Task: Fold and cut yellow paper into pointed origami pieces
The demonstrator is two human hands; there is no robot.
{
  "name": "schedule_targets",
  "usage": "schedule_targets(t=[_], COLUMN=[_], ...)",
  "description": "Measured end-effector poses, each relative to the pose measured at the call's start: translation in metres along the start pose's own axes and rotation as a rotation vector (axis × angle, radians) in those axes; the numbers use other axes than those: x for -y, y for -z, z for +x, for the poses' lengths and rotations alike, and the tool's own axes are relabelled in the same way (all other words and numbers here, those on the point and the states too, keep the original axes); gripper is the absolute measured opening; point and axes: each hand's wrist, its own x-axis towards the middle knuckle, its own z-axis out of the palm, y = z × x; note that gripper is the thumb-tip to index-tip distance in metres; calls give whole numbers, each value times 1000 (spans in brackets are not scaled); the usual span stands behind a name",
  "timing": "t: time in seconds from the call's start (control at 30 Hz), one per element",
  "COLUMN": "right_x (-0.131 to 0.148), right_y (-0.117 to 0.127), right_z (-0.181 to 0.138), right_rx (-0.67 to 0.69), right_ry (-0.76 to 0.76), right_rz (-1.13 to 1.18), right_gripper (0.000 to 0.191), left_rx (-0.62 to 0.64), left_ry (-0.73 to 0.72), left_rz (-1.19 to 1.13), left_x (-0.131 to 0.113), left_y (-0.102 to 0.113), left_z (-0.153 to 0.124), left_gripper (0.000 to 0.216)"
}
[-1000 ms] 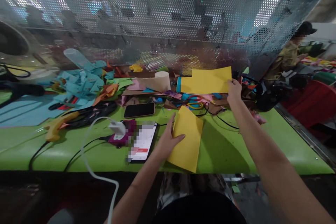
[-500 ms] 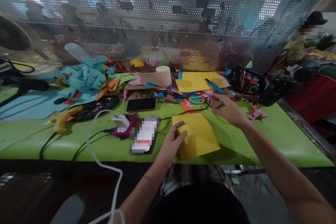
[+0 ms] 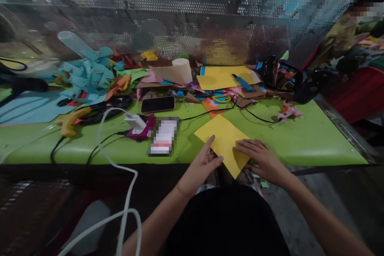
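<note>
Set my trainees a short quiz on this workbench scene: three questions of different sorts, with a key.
1. True or false: the left hand and right hand are both at the same yellow sheet.

2. What lies on the yellow paper at the back?
A) the white plug
B) the blue cutter
C) the dark phone

3. Which is nearer the left hand: the bright-screened phone or the yellow-handled tool?

Key: 1. True. 2. B. 3. The bright-screened phone.

The single head camera sits above the near side of the green table (image 3: 318,140), close to it, facing forward and down, with the perforated screen (image 3: 192,16) beyond it.
</note>
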Motion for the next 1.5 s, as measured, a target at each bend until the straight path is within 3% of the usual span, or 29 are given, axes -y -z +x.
schedule_targets(t=[0.1,0.2,0.3,0.4,0.53,0.7,0.87,1.03,1.3,1.5], right_x=[-7,-12,-14,-15,-16,-13,-3,6,11,10], right_y=[-1,1,1,3,5,-2,-15,-29,-34,-30], right_z=[-6,-8,-7,-5,-4,-9,-18,-28,-36,-36], right_rx=[-23,-49,-73,-85,-139,-357,-496,-433,-401,-369], right_ry=[12,25,15,-12,-65,-268,-256,-151,-95,-93], right_rz=[10,45,97,170,251,281,89,-60,-148,-145], right_gripper=[51,49,46,40,29,35,57,71,49,48], left_rx=[21,-78,59,178,96,-32,-16,51,19,46], left_ry=[15,-180,-373,-410,-391,-324,-232,-163,-189,-140], left_rz=[501,977,1165,1193,1195,1146,1284,1406,1475,1461], left_x=[-7,-16,-18,-14,-8,-9,-17,-23,-24,-30], left_y=[17,22,13,0,-7,-7,-11,-16,-16,-14], left_z=[-8,-11,-8,1,17,39,55,65,77,82], left_gripper=[73,62,66,58,19,30,27,24,19,19])
